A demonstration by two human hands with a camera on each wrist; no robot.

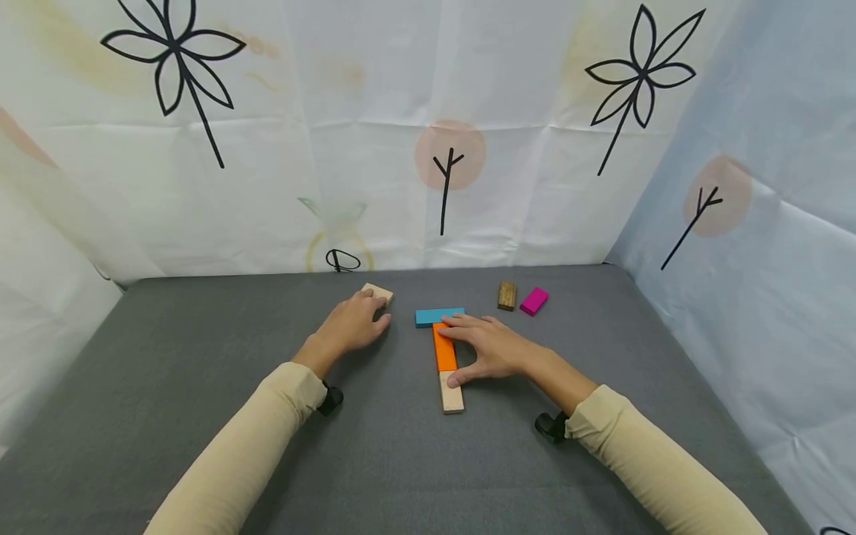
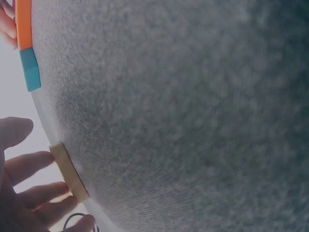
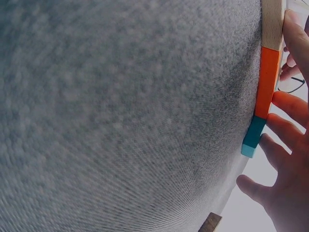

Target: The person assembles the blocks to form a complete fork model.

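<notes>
My left hand [image 1: 354, 321] reaches to a plain wooden block [image 1: 378, 293] toward the back of the table, fingertips touching its top. In the left wrist view the fingers look extended and the thumb stands away from that block [image 2: 70, 173]. My right hand [image 1: 493, 346] lies spread over a T of blocks. Its thumb touches a plain wooden block [image 1: 451, 394] at the foot, and its fingers reach over the orange block [image 1: 444, 348] and the blue block [image 1: 428, 318]. Blue lies crosswise at the top; orange and wood run end to end below it.
A dark brown wooden block [image 1: 507, 295] and a magenta block [image 1: 534, 301] lie to the right behind my right hand. The grey tabletop [image 1: 374, 475] meets white printed cloth walls [image 1: 374, 148] at the back and sides.
</notes>
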